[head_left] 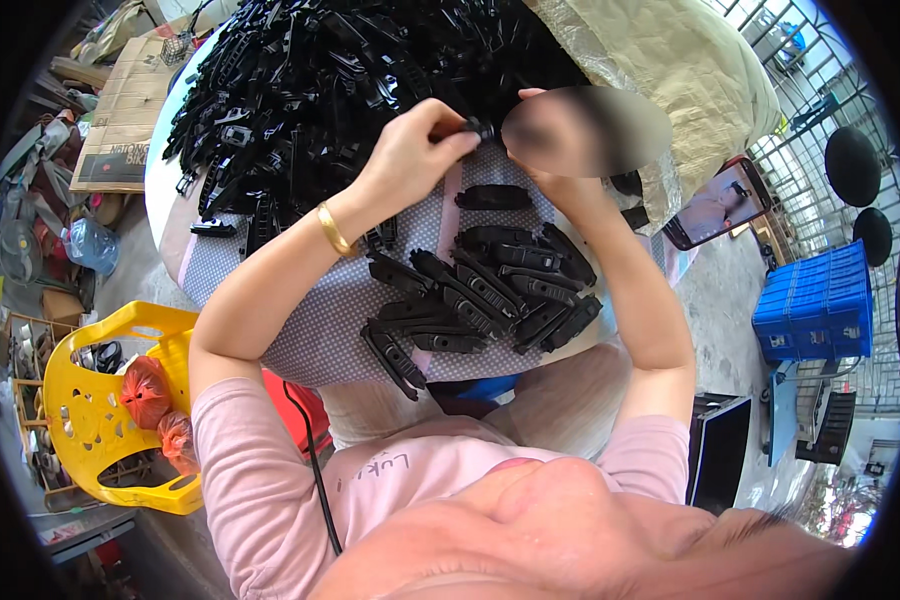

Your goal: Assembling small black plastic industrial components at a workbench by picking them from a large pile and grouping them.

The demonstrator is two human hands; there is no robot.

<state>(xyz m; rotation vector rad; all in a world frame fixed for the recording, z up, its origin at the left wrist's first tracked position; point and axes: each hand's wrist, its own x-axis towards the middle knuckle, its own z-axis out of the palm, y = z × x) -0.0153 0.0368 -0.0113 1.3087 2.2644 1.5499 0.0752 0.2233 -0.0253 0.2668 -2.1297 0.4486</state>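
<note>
My left hand (417, 150), with a gold bangle on its wrist, pinches a small black plastic part (482, 128) between thumb and fingers. Close beside it on the right is my right hand (550, 150); a blurred oval covers most of its fingers, so its grip is hidden. Just below the hands lies a single long black plastic piece (494, 197). Nearer to me, several similar black pieces (490, 285) lie in a loose cluster on the dotted tablecloth (285, 345). A large heap of glossy black plastic parts (300, 90) covers the far left of the table.
A cream sack (710, 75) rests on the table's far right, with a phone (720, 205) at the edge below it. On the left stands a yellow plastic chair (75, 420) with red bags. Blue crates (815, 305) stand on the right, a cardboard box (120, 120) behind left.
</note>
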